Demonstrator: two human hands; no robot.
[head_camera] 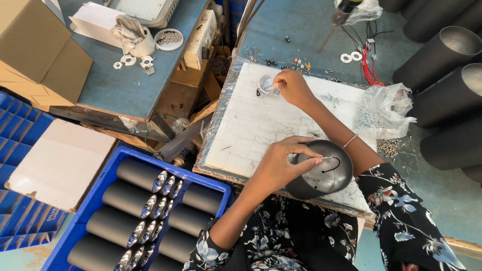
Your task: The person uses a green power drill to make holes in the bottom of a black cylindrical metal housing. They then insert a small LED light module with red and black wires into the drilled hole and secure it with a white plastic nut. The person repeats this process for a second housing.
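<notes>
On white board, left hand [279,165] gripping housing [324,170]

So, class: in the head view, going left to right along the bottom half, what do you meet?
Blue grid tray → pale flat board → blue crate of black cylinders → left hand → dark round housing → spilled screws → black tube.

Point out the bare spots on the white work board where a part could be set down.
The white board is bare across its middle and left, between the right hand at the small round dish and the left hand holding the dark round housing. It is crowded along the far edge with loose screws and on the right by the plastic bag.
</notes>
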